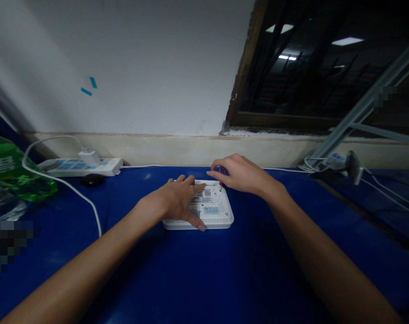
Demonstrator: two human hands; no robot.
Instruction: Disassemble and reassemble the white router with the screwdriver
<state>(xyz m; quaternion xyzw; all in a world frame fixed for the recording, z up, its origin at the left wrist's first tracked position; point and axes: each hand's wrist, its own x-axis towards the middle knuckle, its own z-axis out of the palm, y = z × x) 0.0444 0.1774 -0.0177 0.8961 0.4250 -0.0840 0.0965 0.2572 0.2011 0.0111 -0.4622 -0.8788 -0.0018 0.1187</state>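
A white router-like box [226,207] lies flat on the blue table, its vented, labelled underside facing up. Across its left half rests my left hand [179,198], fingers spread, with the thumb at the front edge and the other fingers towards the back. My right hand [236,173] is above the box's back right corner, fingers curled in a pinch around a thin screwdriver [221,184]. A red part and the tip show beneath the fingers, and the tip points down at the corner. Most of the handle is hidden by the hand.
At the back left, a white power strip [114,166] holds a plugged-in charger [89,156] with a white cable. A black mouse-like object [92,180] sits before it. Left is a green plastic bottle [8,166]. A metal frame [356,112] and cables stand right.
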